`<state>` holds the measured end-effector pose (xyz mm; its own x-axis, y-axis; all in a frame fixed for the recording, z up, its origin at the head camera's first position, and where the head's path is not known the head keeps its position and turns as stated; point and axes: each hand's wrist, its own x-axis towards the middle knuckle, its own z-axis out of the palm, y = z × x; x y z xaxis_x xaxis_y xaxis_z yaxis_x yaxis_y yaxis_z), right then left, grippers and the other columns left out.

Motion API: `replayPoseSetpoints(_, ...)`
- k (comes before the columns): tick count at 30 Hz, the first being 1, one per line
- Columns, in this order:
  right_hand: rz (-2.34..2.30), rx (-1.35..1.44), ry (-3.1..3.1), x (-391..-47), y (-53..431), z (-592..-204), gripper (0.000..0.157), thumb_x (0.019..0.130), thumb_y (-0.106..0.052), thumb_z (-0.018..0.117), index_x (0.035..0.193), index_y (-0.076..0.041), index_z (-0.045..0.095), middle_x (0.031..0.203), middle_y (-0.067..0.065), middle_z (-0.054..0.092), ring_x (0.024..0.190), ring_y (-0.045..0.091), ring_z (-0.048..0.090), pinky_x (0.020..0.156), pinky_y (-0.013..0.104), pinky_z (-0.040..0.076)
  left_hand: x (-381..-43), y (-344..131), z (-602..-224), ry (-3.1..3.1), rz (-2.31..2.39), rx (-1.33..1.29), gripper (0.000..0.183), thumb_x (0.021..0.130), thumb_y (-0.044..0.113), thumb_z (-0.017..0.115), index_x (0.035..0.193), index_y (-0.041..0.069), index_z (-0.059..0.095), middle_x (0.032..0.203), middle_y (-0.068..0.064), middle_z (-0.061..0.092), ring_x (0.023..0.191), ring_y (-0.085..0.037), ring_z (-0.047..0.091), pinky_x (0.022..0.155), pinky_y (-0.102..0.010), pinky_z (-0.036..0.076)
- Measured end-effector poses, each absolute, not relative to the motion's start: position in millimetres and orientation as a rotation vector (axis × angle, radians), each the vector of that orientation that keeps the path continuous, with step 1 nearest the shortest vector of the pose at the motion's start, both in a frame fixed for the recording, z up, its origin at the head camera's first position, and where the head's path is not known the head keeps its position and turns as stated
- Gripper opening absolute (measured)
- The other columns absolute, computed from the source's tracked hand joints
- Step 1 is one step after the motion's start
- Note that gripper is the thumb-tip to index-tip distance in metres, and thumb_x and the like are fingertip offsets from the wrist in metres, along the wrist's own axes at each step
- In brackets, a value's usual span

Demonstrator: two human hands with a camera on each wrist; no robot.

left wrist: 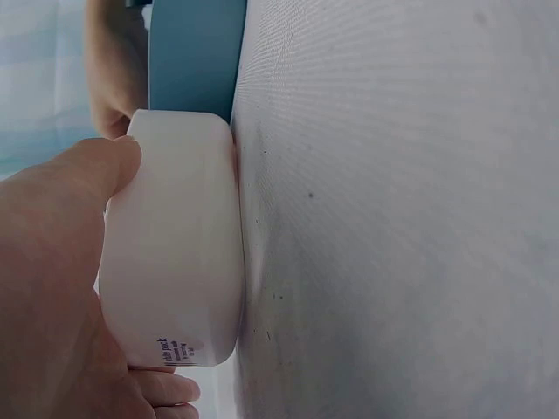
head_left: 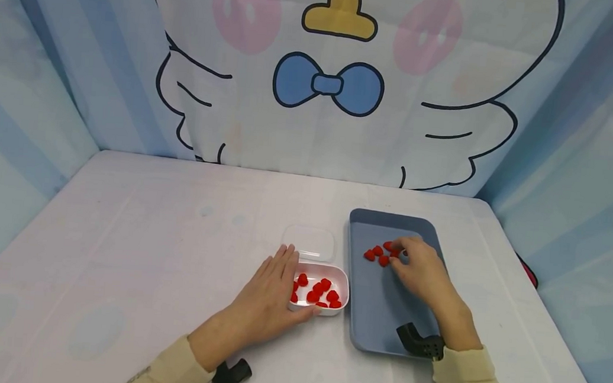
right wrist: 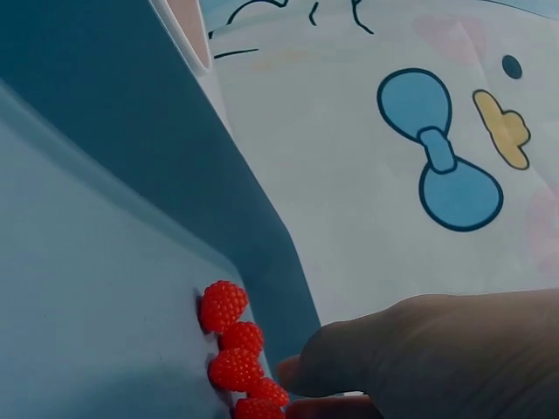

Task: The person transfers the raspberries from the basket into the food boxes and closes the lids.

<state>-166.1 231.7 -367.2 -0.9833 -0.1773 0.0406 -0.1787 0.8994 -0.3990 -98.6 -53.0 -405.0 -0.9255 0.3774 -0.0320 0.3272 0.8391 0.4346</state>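
The left hand (head_left: 262, 304), fingers straight, touches the box (left wrist: 179, 249), maybe to steady it. The right hand (head_left: 422, 271) is by berries (right wrist: 236, 369); whether pinching, I can't tell.

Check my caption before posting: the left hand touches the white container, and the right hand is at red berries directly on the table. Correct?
The place is wrong: the head view shows the right hand at red berries in the blue-grey tray. The rest stands.

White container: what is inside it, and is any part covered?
Several red berries lie inside the white container. The left hand covers its left end from above, so what lies there cannot be fully seen.
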Motion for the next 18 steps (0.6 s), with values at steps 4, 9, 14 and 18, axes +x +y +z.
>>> replayPoseSetpoints(4, 0.64, 0.276, -3.104, -166.3, 232.6, -367.4, 0.024, 0.092, -0.006, 0.063, 0.113, 0.005, 0.065, 0.116, 0.024, 0.063, 0.103, 0.039, 0.061, 0.086, 0.054, 0.054, -98.4, -52.5, -404.3, 2.899, 0.654, 0.564, 0.103, 0.084, 0.061, 0.066, 0.157, 0.003, 0.021, 0.164, -0.014, 0.023, 0.154, -0.033, 0.018, 0.122, -0.052, 0.024)
replayPoseSetpoints(9, 0.622, 0.295, -3.121, -166.4, 233.0, -368.1, 0.023, 0.092, -0.007, 0.063, 0.111, 0.005, 0.065, 0.114, 0.024, 0.063, 0.1, 0.037, 0.06, 0.085, 0.053, 0.053, -97.7, -52.5, -404.8, 2.897, 0.65, 0.563, 0.103, 0.084, 0.06, 0.066, 0.157, 0.003, 0.02, 0.164, -0.014, 0.023, 0.154, -0.033, 0.017, 0.122, -0.051, 0.024)
replayPoseSetpoints(14, 0.635, 0.318, -3.075, -166.2, 232.1, -367.5, 0.023, 0.09, -0.003, 0.063, 0.112, 0.006, 0.066, 0.112, 0.024, 0.064, 0.099, 0.037, 0.061, 0.086, 0.053, 0.054, -98.6, -52.3, -405.0, 2.907, 0.647, 0.564, 0.103, 0.084, 0.06, 0.066, 0.157, 0.003, 0.02, 0.164, -0.014, 0.023, 0.154, -0.033, 0.018, 0.122, -0.051, 0.025)
replayPoseSetpoints(18, 0.641, 0.345, -3.072, -165.9, 231.9, -367.8, 0.02, 0.09, 0.0, 0.063, 0.109, 0.004, 0.066, 0.11, 0.023, 0.065, 0.1, 0.036, 0.061, 0.087, 0.054, 0.053, -99.4, -52.0, -405.0, 2.908, 0.649, 0.561, 0.104, 0.083, 0.061, 0.066, 0.157, 0.004, 0.021, 0.164, -0.014, 0.023, 0.153, -0.033, 0.018, 0.122, -0.051, 0.025)
